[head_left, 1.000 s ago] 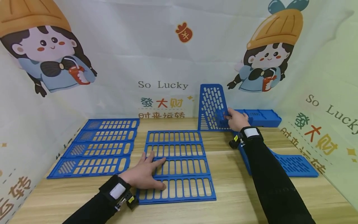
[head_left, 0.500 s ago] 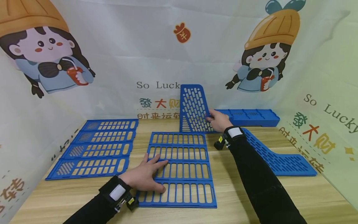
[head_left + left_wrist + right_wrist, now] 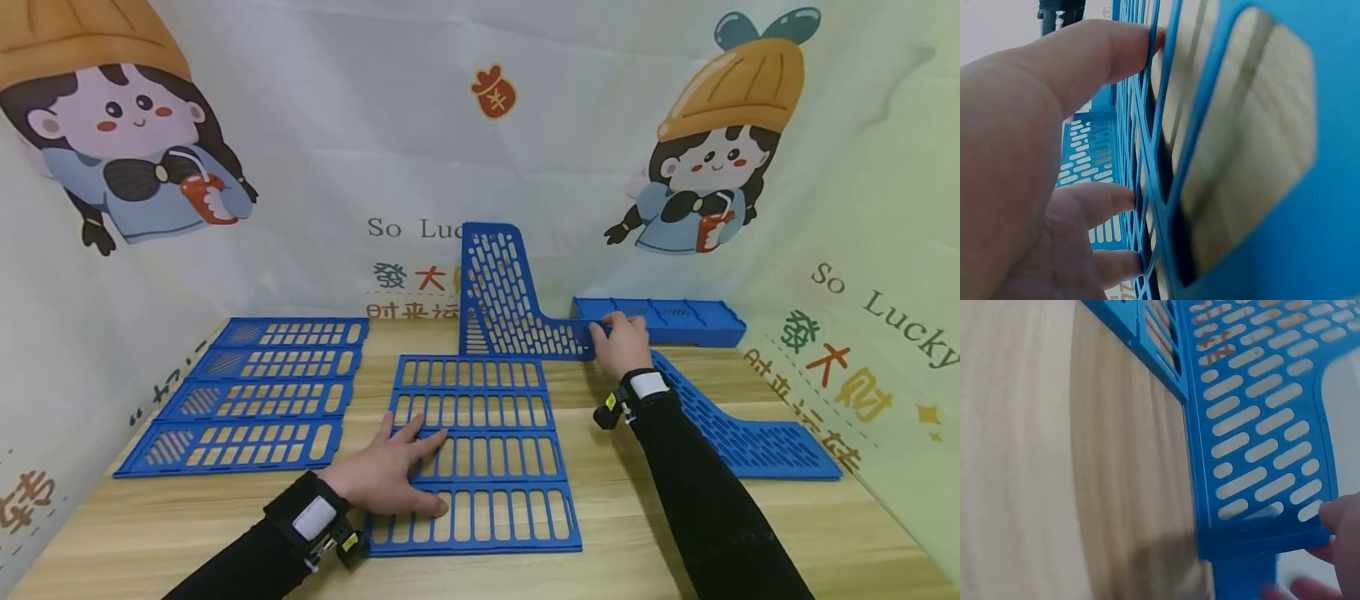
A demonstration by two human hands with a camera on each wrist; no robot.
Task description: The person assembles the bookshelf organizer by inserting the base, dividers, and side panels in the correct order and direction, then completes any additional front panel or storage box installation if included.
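Observation:
In the head view, my left hand (image 3: 386,475) rests with spread fingers on the slotted blue base panel (image 3: 491,521), which lies flat on the table. In the left wrist view, its fingertips (image 3: 1124,199) touch the thin bars. A blue L-shaped perforated side panel (image 3: 495,292) stands upright at the far edge of the base panel. My right hand (image 3: 624,346) pinches the low end of this side panel. In the right wrist view, the thumb (image 3: 1341,519) lies against the side panel's corner (image 3: 1260,540), while the other fingers are partly out of frame.
Several blue slotted strips (image 3: 247,404) lie joined at the left. Another L-shaped perforated panel (image 3: 772,446) lies flat at the right. Behind the right hand is a long blue ribbed piece (image 3: 675,321). A printed cloth (image 3: 337,125) hangs behind and beside the table.
The upright side panel has moved left to the base panel's far edge. My right hand moved left with it, then slid right to its low end. My left hand stays in place.

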